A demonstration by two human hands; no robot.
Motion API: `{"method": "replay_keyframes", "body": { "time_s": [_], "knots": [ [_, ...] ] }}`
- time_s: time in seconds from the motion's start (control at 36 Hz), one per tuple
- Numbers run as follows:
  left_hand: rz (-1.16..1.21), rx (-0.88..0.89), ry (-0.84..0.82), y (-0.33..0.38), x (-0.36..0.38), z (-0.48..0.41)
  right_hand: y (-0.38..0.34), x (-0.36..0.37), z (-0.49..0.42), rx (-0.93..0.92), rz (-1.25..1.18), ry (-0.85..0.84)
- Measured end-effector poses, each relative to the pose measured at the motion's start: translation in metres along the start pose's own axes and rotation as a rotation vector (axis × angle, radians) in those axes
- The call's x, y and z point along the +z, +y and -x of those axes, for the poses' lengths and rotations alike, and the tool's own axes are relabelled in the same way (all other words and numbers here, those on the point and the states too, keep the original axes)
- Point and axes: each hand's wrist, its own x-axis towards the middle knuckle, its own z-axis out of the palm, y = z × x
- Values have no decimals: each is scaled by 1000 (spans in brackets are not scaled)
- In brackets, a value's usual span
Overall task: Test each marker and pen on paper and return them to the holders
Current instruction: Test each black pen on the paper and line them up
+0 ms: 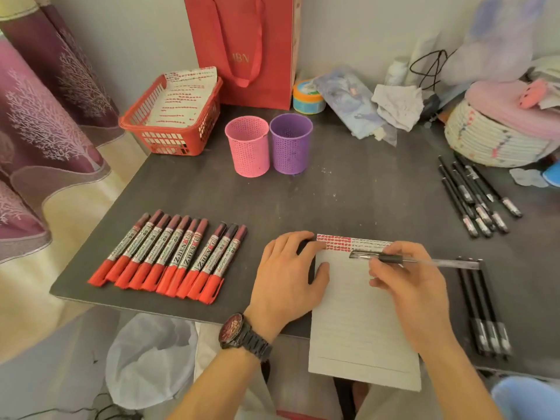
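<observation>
My right hand (pixel 407 283) pinches a black pen (pixel 391 258) that lies almost level, its tip pointing left over the top of the lined paper (pixel 360 322). Red test marks fill the sheet's top edge. My left hand (pixel 288 277) rests flat on the paper's left edge, fingers relaxed. Several red-capped markers (pixel 169 256) lie in a row on the left of the dark table (pixel 348 195). Two mesh holders stand at the back, a pink one (pixel 248 147) and a purple one (pixel 291 144). Black pens lie in a group at far right (pixel 475 195), with three more near my right hand (pixel 481 310).
A red basket (pixel 169 116) holding marked paper sits at the back left, with a red gift bag (pixel 242 47) behind it. Cloths, a tape roll, a woven basket (pixel 497 137) and soft toys crowd the back right. A curtain hangs left; a white bag lies under the table.
</observation>
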Motion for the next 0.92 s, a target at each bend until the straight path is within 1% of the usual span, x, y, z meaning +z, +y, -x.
{"method": "replay_keyframes", "body": {
  "time_s": [0.06, 0.14, 0.25, 0.42, 0.53, 0.72, 0.81, 0.92],
  "knots": [
    [32, 15, 10, 2, -1, 0, 2, 0, 3, -39, 42, -13],
    [60, 104, 50, 3, -2, 3, 2, 3, 5, -25, 26, -44],
    [28, 238, 91, 3, 3, 5, 1, 7, 6, -19, 103, -89],
    [-48, 338, 118, 1, 7, 4, 2, 8, 10, -38, 148, -161],
    [-51, 321, 131, 1, 7, 5, 2, 6, 8, -20, 104, -132],
    [-83, 288, 67, 4, 5, 3, 3, 4, 5, 13, 57, -157],
    [-114, 252, 37, 1, 4, 2, 3, 0, 3, -3, 36, -166],
    [-69, 281, 71, 3, 5, 2, 3, 0, 6, -20, -3, -134]
  ]
}}
